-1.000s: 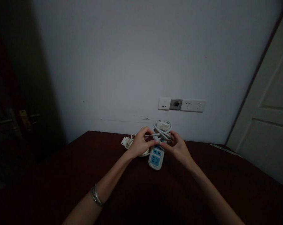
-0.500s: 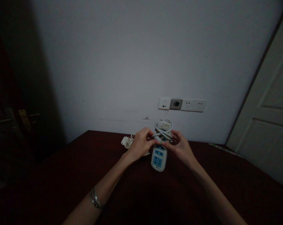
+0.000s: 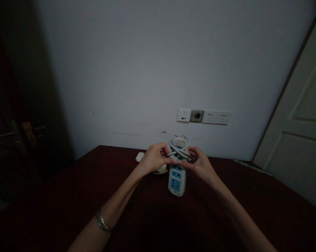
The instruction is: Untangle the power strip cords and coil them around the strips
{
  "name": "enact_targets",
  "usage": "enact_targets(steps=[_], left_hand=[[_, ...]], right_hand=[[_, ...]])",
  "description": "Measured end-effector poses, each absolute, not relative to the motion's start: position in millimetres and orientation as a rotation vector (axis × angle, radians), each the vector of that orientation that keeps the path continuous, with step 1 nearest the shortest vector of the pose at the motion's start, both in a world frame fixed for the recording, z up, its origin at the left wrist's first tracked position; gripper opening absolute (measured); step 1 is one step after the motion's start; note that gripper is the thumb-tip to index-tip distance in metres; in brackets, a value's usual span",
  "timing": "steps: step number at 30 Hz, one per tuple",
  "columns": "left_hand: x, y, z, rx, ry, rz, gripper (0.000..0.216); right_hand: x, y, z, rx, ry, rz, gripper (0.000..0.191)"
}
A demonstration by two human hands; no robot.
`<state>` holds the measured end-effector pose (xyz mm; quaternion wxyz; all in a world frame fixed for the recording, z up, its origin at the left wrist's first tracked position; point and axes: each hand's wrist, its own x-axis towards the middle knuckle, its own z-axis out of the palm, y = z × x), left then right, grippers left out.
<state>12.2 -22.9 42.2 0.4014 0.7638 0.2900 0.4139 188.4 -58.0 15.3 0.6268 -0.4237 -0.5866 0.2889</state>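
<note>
While the dark red surface point(image 3: 116, 185) spread below, the power strip point(image 3: 177, 180) was between the left hand point(image 3: 155, 158) and right hand point(image 3: 200, 163), both pinched around it and its white cord point(image 3: 179, 151), whose loops could spring loose if either slipped.

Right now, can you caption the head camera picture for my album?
Left hand and right hand meet at pale cord looped over a blue-socketed power strip, dark red table below.

Wall sockets point(image 3: 216, 118), pale door point(image 3: 301, 129), dark-red table point(image 3: 257, 189)
</note>
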Motion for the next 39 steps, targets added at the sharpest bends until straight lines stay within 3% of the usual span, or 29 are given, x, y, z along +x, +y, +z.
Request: enact_targets(steps=[13, 39], left_hand=[[7.5, -16.2, 40.6, 2.682, 0.703, 0.975, 0.021], [19.5, -20.2, 37.3, 2.189, 0.809, 1.325, 0.023]], right_hand=[[193.5, -56.2, 12.8, -1.038, -1.484, 0.596, 0.044], [187.2, -65.6, 25.3, -0.931, -1.347, 1.063, 0.052]])
